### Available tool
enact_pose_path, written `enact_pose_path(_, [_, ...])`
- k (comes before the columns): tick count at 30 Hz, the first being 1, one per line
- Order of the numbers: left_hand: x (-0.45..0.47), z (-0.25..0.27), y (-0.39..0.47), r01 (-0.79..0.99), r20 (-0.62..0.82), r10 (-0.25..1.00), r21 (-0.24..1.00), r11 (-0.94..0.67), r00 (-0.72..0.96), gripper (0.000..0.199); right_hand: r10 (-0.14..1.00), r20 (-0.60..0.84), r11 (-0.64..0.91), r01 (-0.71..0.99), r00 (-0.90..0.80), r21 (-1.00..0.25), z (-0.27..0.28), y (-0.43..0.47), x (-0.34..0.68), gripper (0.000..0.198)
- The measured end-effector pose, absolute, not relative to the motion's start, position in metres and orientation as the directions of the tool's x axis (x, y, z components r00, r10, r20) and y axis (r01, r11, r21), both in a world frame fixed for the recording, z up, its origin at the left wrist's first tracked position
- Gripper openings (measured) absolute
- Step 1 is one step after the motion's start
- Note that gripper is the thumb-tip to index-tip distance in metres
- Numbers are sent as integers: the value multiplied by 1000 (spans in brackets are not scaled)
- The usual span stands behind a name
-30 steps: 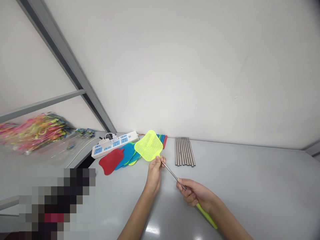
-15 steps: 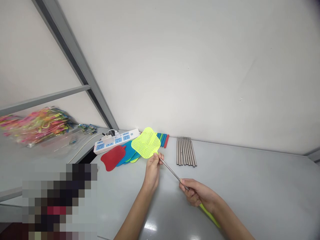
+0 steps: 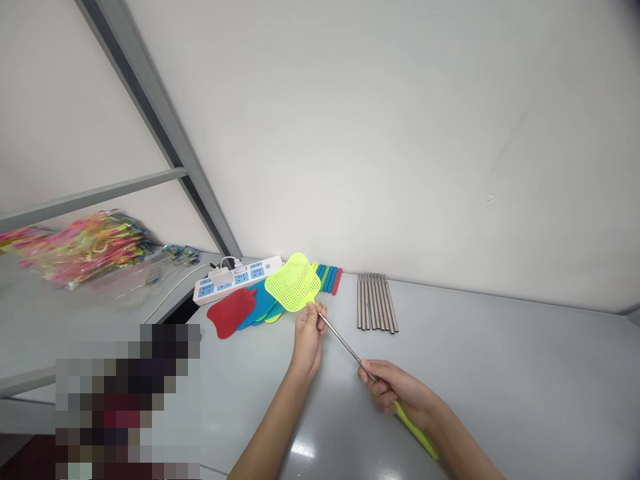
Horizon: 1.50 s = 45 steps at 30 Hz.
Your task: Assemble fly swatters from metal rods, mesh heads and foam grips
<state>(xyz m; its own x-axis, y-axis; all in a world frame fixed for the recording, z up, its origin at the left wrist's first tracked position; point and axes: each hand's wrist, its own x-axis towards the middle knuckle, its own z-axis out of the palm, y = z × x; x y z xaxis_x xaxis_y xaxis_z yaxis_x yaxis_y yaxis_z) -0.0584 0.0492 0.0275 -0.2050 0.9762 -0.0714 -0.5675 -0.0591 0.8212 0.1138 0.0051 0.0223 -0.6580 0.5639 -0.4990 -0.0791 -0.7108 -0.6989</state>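
Note:
My left hand (image 3: pixel 309 337) pinches the neck of a yellow-green, perforated fly swatter head (image 3: pixel 294 283), where it meets a thin metal rod (image 3: pixel 345 341). My right hand (image 3: pixel 395 387) is wrapped round the thicker lower end of that rod, and a yellow-green handle (image 3: pixel 417 432) sticks out below the palm. Rod, head and handle line up as one fly swatter held slantwise above the table. Behind my left hand lie a red swatter head (image 3: pixel 231 313) and several blue and yellow-green ones, overlapping. My fingers hide the joint at the head and part of the handle.
Several metal tubes (image 3: pixel 376 303) lie in a row near the wall, with coloured handles (image 3: pixel 330 280) to their left. A white power strip (image 3: pixel 240 279) with plugs stands behind the swatter heads. Bagged colourful items (image 3: pixel 95 247) lie at far left. A pixelated area covers the lower left.
The view has shifted slightly, so the table things appear a little further right. Both hands keep the same hold on the swatter, with hardly any movement.

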Motion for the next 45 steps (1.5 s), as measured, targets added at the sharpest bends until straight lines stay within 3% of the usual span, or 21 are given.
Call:
enact_pose_path(5, [-56,23,49,-601,-71,979,797,-59,-191,27,713,-435,-560,-73,-550,-825,25,6,115,35])
enact_pose_path(9, [-56,22,49,-559,-36,966,820,-118,-257,27,928,-288,-319,-109,-236,-941,37,8,123,27])
enact_pose_path(11, [-55,21,49,-544,-23,964,829,-130,-265,27,964,-205,-225,-111,-169,-968,47,7,130,25])
enact_pose_path(15, [-53,21,47,-535,-21,965,836,-126,-262,27,908,-200,-270,-148,-368,-951,60,-6,135,32])
enact_pose_path(18, [-51,22,46,-549,-21,964,825,-132,-264,26,782,-230,-355,-111,-579,-928,53,-19,124,33])
enact_pose_path(20, [-51,22,45,-563,-18,962,814,-143,-272,26,716,-299,-453,-94,-631,-886,41,-24,113,38])
enact_pose_path(23, [-50,22,45,-579,-23,959,801,-151,-283,27,798,-410,-550,-253,-442,-796,24,-21,103,48])
enact_pose_path(26, [-50,21,46,-598,-32,956,786,-157,-293,25,880,-387,-474,-499,-274,-726,18,-9,106,43])
enact_pose_path(28, [-50,21,46,-618,-49,952,770,-156,-302,24,911,-332,-413,-577,-246,-705,20,-1,112,36])
enact_pose_path(31, [-50,22,46,-643,-69,950,751,-151,-304,22,922,-273,-386,-584,-275,-714,27,7,117,26])
enact_pose_path(36, [-48,26,42,-595,-22,946,782,-185,-324,19,920,-238,-381,-573,-310,-725,32,16,113,30])
enact_pose_path(41, [-43,28,35,-579,-19,971,806,-126,-238,36,921,-231,-384,-622,-315,-682,26,20,108,27])
enact_pose_path(45, [-45,29,35,-650,-43,977,752,-106,-209,49,920,-251,-389,-638,-301,-664,21,17,110,26])
